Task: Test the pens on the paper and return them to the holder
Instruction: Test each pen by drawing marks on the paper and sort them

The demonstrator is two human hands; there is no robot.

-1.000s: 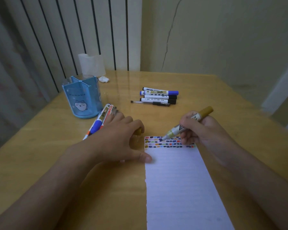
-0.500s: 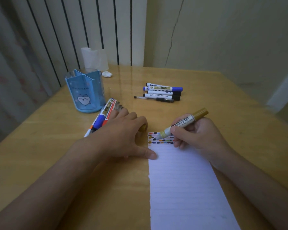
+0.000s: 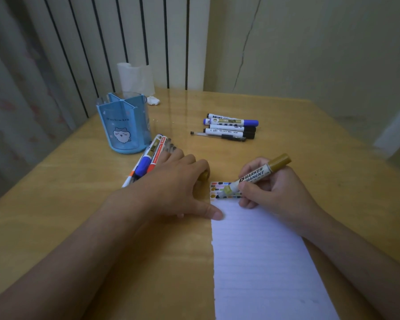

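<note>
My right hand [image 3: 270, 192] pinched the gold marker [image 3: 255, 175], tip on the paper [image 3: 263, 262] at its 12 o'clock end. My left hand [image 3: 176, 188] lay spread on the surface [image 3: 56, 204]. The holder [image 3: 123, 125] stood at 11 o'clock.

My feed is dim and soft; glare streaks the table [image 3: 178, 107] beyond the holder [image 3: 124, 125]; wide-angle bending at frame edges.

The lined paper [image 3: 263, 262] was cut off by the bottom edge. The gold marker's [image 3: 259, 175] tip was blurred. A gold cap [image 3: 204, 175] was largely hidden under the left hand [image 3: 171, 188], as were several pens [image 3: 148, 158] partly.
</note>
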